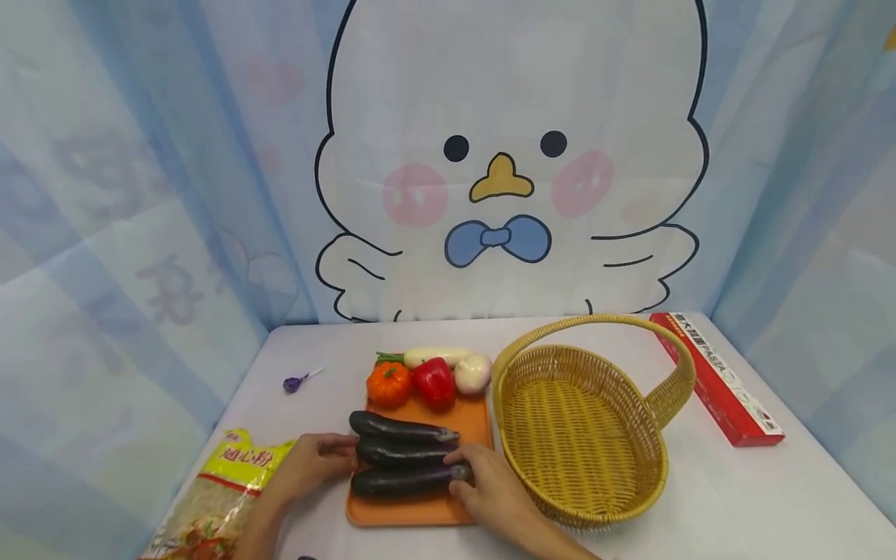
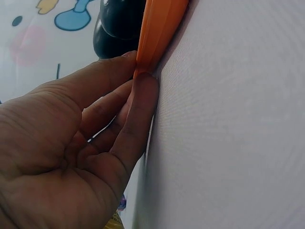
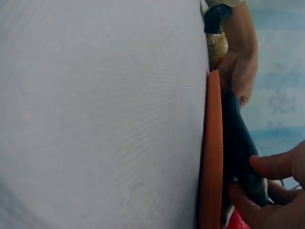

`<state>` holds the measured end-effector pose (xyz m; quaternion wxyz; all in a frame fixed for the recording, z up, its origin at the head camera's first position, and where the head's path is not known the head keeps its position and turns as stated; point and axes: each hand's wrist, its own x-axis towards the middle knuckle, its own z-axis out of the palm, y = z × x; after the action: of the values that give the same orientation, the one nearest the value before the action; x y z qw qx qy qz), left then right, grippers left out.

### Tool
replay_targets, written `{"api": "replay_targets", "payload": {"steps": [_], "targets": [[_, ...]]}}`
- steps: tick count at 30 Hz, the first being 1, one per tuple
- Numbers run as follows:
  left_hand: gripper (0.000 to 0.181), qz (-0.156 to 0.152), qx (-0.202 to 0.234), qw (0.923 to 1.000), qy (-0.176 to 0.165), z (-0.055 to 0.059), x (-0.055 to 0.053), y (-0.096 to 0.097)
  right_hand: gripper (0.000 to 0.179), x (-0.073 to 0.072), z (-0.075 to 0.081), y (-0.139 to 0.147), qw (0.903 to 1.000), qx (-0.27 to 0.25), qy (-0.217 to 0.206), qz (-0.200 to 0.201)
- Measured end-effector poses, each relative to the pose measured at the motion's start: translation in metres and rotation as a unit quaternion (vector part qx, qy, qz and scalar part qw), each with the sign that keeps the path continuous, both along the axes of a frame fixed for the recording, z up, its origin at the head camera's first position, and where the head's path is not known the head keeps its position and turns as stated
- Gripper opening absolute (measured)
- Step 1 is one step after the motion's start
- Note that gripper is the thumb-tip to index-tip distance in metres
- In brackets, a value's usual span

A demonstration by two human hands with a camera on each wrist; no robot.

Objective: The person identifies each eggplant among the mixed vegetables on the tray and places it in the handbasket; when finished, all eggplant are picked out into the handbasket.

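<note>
Three dark eggplants lie side by side across an orange tray [image 1: 420, 512]. My right hand [image 1: 493, 491] pinches the stem end of the front eggplant [image 1: 399, 482] between thumb and fingers; in the right wrist view that eggplant [image 3: 243, 152] tilts slightly off the tray. The middle eggplant [image 1: 399, 451] and the rear eggplant [image 1: 395, 426] sit just behind it. At the tray's left edge, my left hand [image 1: 318, 464] grips the rim near the eggplants' blunt ends. The left wrist view shows thumb and fingertips on either side of the tray corner [image 2: 159, 33].
Behind the eggplants are an orange pumpkin [image 1: 389, 384], red bell pepper [image 1: 434, 383], whitish onion [image 1: 472, 373] and white radish [image 1: 437, 356]. A wicker basket [image 1: 581, 509] with a tall handle stands right, before a red pasta box [image 1: 728, 389]. Left are a pasta bag [image 1: 224, 490] and lollipop [image 1: 294, 384].
</note>
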<state>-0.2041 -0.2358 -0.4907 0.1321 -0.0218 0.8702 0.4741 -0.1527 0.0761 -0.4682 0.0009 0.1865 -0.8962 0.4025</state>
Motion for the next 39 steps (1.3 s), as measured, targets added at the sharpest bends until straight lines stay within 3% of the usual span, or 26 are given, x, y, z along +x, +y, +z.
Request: {"api": "replay_targets", "payload": {"steps": [12, 23, 31, 39], "targets": [[0.046, -0.027, 0.015, 0.9995, 0.001, -0.002, 0.005, 0.001, 0.022, 0.011, 0.011, 0.004, 0.9993, -0.035, 0.013, -0.005], [0.047, -0.034, 0.027, 0.9990, 0.009, -0.003, 0.006, 0.000, 0.023, 0.012, 0.049, 0.023, 0.9920, -0.118, -0.014, 0.045], [0.042, -0.031, 0.024, 0.9992, 0.006, -0.003, 0.004, 0.001, 0.021, 0.003, 0.087, 0.055, 0.9823, -0.129, -0.086, 0.105], [0.038, -0.010, 0.002, 0.9999, 0.010, 0.001, 0.002, 0.002, 0.023, -0.024, 0.111, 0.094, 0.9774, -0.078, -0.057, 0.188]]}}
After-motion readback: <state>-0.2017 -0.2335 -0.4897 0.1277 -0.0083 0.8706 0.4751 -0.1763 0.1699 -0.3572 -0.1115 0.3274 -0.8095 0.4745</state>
